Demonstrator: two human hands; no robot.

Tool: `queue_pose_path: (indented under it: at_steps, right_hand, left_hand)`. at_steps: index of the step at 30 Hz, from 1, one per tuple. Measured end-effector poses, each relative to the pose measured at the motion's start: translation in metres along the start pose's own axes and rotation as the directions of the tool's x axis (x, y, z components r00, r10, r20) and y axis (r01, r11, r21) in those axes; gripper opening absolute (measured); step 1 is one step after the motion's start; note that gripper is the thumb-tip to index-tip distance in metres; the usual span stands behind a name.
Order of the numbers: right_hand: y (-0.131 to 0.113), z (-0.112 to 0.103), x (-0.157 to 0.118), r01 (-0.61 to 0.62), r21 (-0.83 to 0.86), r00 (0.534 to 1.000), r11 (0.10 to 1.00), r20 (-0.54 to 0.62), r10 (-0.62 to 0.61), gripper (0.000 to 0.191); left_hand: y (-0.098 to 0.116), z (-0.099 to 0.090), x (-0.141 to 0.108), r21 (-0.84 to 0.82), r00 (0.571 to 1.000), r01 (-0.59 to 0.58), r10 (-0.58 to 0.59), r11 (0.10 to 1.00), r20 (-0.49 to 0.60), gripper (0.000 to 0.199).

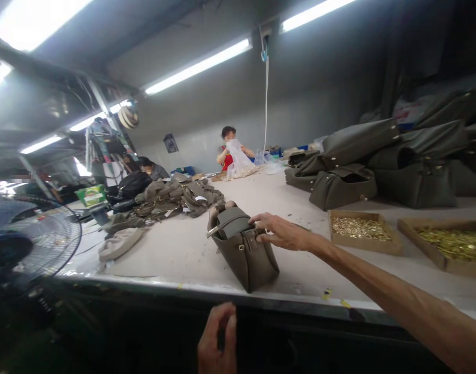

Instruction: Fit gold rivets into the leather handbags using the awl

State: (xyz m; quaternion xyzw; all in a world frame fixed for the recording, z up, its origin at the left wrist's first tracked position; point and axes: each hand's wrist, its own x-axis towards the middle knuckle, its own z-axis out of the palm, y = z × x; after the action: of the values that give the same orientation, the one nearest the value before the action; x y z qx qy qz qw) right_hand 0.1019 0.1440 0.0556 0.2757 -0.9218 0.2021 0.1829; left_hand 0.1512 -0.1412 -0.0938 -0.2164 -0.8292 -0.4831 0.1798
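Note:
A dark olive handbag stands tilted near the front edge of the table, its top flap and strap folded over the opening. Small gold-coloured metal fittings show on its side. My right hand reaches in from the right and grips the bag's upper rim, fingers above and thumb lower down. Below the table edge, in front of the bag, is my left hand. Its thumb and forefinger curl together in a pinch; anything between the tips is too small or hidden to make out.
Cardboard trays of gold-coloured metal parts lie at right, before a heap of olive bags. A pile of olive pieces lies at left. A fan stands far left. Across the table a person handles a clear plastic bag.

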Motion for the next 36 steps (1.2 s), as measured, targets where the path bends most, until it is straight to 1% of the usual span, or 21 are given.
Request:
queue_pose_path:
  at_steps: [1,2,4,5,6,8,10,12,14,15,17,18,20,21,22,24,27,28,30,33,36]
  right_hand:
    - [0.003,0.000,-0.002,-0.011,0.029,1.000,1.000,0.003,0.011,0.016]
    - [0.006,0.000,-0.004,-0.019,0.063,1.000,0.998,0.011,0.018,0.015]
    - [0.011,-0.003,-0.005,-0.016,0.123,0.999,0.992,0.037,0.012,0.015]
    - [0.012,-0.005,-0.004,-0.003,0.146,0.999,0.989,0.054,-0.005,0.015]
    - [0.011,-0.006,-0.002,0.016,0.163,0.997,0.987,0.070,-0.028,0.016]
    - [0.008,-0.010,0.004,0.068,0.186,0.992,0.980,0.096,-0.087,0.017]
    - [0.005,-0.015,0.011,0.117,0.196,0.984,0.974,0.111,-0.141,0.019]
    - [0.007,-0.020,0.018,0.147,0.184,0.977,0.972,0.126,-0.172,0.019]
    - [0.013,-0.025,0.023,0.151,0.147,0.973,0.978,0.154,-0.173,0.016]
    - [0.018,-0.027,0.024,0.147,0.121,0.972,0.982,0.166,-0.166,0.014]
    - [0.026,-0.028,0.022,0.111,0.054,0.983,0.992,0.140,-0.118,0.011]
    - [0.027,-0.026,0.019,0.073,0.021,0.993,0.997,0.093,-0.075,0.011]
    - [0.024,-0.018,0.007,-0.057,-0.012,0.996,0.998,-0.070,0.056,0.014]
    - [0.019,-0.011,-0.002,-0.134,0.001,0.977,0.991,-0.164,0.133,0.016]
    - [0.012,-0.003,-0.011,-0.200,0.037,0.948,0.979,-0.247,0.203,0.017]
    - [-0.004,0.018,-0.030,-0.267,0.139,0.881,0.954,-0.365,0.300,0.020]
    - [-0.023,0.049,-0.050,-0.260,0.226,0.808,0.939,-0.481,0.340,0.031]
    - [-0.026,0.057,-0.054,-0.256,0.236,0.789,0.938,-0.510,0.343,0.032]
    - [-0.028,0.066,-0.057,-0.252,0.251,0.764,0.935,-0.541,0.351,0.030]
    - [-0.026,0.067,-0.058,-0.224,0.279,0.776,0.934,-0.528,0.344,0.029]
    - [-0.025,0.062,-0.061,-0.160,0.281,0.798,0.946,-0.527,0.292,0.030]
  left_hand:
    - [0.006,0.009,0.015,-0.007,0.996,-0.076,0.076,0.997,-0.035,0.021]
    - [0.014,0.016,0.030,-0.005,0.983,-0.166,0.165,0.986,-0.077,0.024]
    - [0.035,0.022,0.062,0.027,0.934,-0.331,0.332,0.943,-0.134,0.034]
    - [0.045,0.022,0.079,0.038,0.909,-0.396,0.397,0.918,-0.124,0.038]
    - [0.055,0.019,0.096,0.048,0.894,-0.439,0.442,0.897,-0.077,0.040]
    - [0.069,0.011,0.129,0.046,0.901,-0.428,0.423,0.902,0.100,0.042]
    - [0.078,0.002,0.156,0.039,0.901,-0.349,0.323,0.936,0.291,0.041]
    - [0.083,-0.005,0.172,0.012,0.861,-0.274,0.239,0.962,0.450,0.038]
    - [0.086,-0.006,0.177,-0.015,0.816,-0.225,0.197,0.974,0.543,0.030]
    - [0.087,-0.004,0.177,-0.013,0.808,-0.207,0.178,0.978,0.561,0.025]
    - [0.091,0.003,0.172,0.026,0.826,-0.174,0.131,0.984,0.549,0.016]
    - [0.093,0.008,0.169,0.041,0.840,-0.154,0.109,0.987,0.531,0.014]
    - [0.097,0.017,0.166,0.025,0.859,-0.105,0.078,0.994,0.507,0.015]
    - [0.098,0.021,0.165,0.004,0.858,-0.077,0.064,0.997,0.510,0.015]
    - [0.100,0.023,0.165,-0.020,0.850,-0.048,0.051,0.999,0.525,0.014]
    - [0.102,0.027,0.167,-0.088,0.813,0.021,0.034,0.996,0.582,0.012]
    - [0.101,0.029,0.167,-0.259,0.736,0.189,0.038,0.947,0.676,0.018]
    - [0.101,0.030,0.166,-0.310,0.720,0.252,0.037,0.917,0.693,0.021]
    - [0.100,0.032,0.160,-0.376,0.714,0.354,0.013,0.856,0.700,0.027]
    - [0.100,0.034,0.148,-0.437,0.724,0.445,-0.027,0.782,0.689,0.032]
    - [0.100,0.032,0.141,-0.466,0.706,0.531,-0.065,0.708,0.705,0.031]
